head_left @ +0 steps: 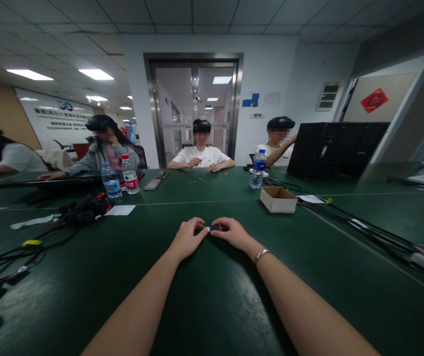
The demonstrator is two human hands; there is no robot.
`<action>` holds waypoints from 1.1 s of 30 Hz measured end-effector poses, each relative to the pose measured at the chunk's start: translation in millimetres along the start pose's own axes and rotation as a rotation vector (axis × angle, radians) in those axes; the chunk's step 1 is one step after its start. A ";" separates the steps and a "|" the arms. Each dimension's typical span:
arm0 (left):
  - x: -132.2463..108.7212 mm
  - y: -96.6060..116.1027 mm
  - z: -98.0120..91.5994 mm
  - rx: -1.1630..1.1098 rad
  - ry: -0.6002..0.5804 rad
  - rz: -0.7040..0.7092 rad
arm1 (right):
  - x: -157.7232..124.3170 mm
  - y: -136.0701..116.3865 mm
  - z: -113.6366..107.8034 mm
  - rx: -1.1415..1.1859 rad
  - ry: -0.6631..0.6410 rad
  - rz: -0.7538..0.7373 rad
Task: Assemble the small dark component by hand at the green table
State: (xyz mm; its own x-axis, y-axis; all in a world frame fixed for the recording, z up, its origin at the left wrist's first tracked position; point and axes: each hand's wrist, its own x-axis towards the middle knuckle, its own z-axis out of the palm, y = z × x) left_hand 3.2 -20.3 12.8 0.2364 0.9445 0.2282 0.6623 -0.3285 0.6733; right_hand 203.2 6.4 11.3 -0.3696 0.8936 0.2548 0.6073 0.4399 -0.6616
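Observation:
My left hand (pixel 187 239) and my right hand (pixel 234 233) meet over the middle of the green table, thumbs and fingertips pinched from both sides. Between them is a small black object with a silver middle (pixel 208 229). It lies roughly level, close to the tabletop, and fingers cover both its ends. Its exact kind is too small to make out. A silver bracelet (pixel 262 255) circles my right wrist.
An open cardboard box (pixel 278 201) stands ahead to the right, near a water bottle (pixel 258 169). Two bottles (pixel 111 180) and a bundle of black cables (pixel 81 210) are on the left. More cables (pixel 360 227) run along the right. Several people sit across the table.

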 end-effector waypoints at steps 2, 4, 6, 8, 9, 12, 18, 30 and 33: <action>-0.2 -0.5 0.5 -0.007 0.008 0.025 | 0.3 0.8 0.4 -0.001 0.001 -0.002; -0.3 -0.3 0.6 0.010 0.012 0.042 | 1.0 2.2 1.2 -0.001 0.004 -0.007; -0.6 0.7 0.0 0.028 0.010 0.041 | 1.7 3.9 2.0 0.002 0.008 -0.011; -0.9 1.9 -1.0 0.041 0.001 0.026 | 2.4 5.3 2.6 0.002 0.008 -0.015; -1.1 2.4 -1.5 0.047 -0.005 0.014 | 2.6 5.8 2.8 0.001 0.006 -0.017; -0.8 2.7 -2.3 0.062 -0.007 -0.011 | 2.7 6.2 3.1 -0.002 0.009 -0.022; 0.9 1.7 -1.4 0.066 -0.013 -0.017 | 2.1 4.8 2.4 0.003 0.004 -0.018; -1.5 0.8 -2.1 0.016 -0.008 0.037 | 1.9 4.3 2.4 0.021 0.001 -0.014; -0.9 1.0 -2.4 0.033 -0.003 0.036 | 1.9 4.1 2.5 0.010 0.005 -0.010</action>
State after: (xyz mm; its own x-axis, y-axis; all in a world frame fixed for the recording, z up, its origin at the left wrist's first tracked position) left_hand 1.9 -21.4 14.9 0.2624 0.9322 0.2495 0.6765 -0.3620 0.6413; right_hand 203.2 9.6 7.3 -0.3718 0.8897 0.2650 0.5969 0.4478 -0.6657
